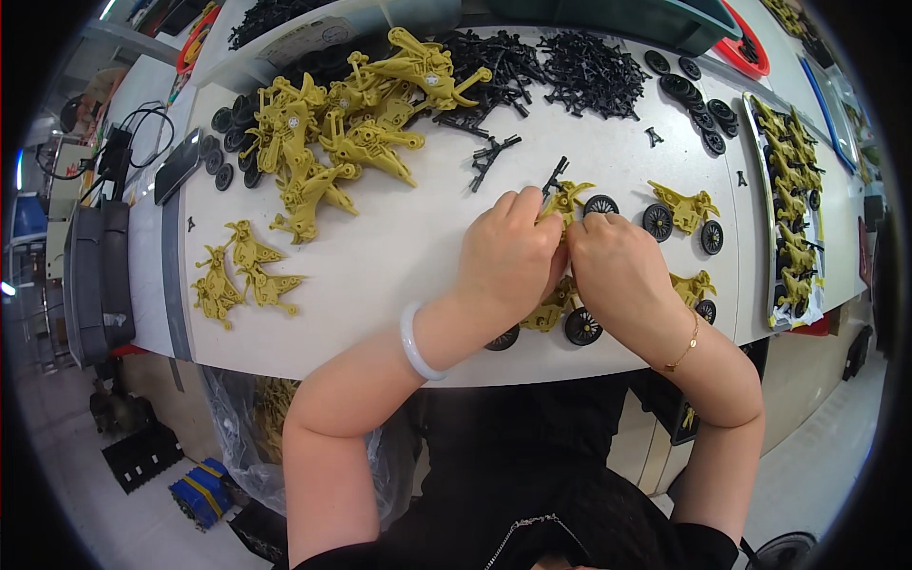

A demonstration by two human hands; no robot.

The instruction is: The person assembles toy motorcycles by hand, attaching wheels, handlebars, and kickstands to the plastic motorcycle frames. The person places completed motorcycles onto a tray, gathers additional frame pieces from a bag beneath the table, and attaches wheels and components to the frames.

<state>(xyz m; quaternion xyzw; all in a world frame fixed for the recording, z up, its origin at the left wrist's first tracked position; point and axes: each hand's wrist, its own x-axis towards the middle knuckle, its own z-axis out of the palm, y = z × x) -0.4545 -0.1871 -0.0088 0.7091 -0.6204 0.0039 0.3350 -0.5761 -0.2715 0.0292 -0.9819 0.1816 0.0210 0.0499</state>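
Both my hands are closed together over one yellow toy motorcycle body (568,196) above the white table. My left hand (513,249) grips its left side, where a thin black part (556,175) sticks up past the fingers. My right hand (619,255) pinches it from the other side, beside a black spoked wheel (600,205). The fingertips and the middle of the toy are hidden. Below my hands lies another yellow toy (544,317) with black wheels. To the right is a yellow toy motorcycle (686,207) with two wheels, and a further one (693,285) sits partly behind my right wrist.
A heap of yellow bodies (370,119) stands at the back left, with several loose ones (255,255) nearer. Black small parts (594,76) are piled at the back before a green bin (627,21). Loose wheels (692,95) lie back right, beside a tray of yellow toys (755,114).
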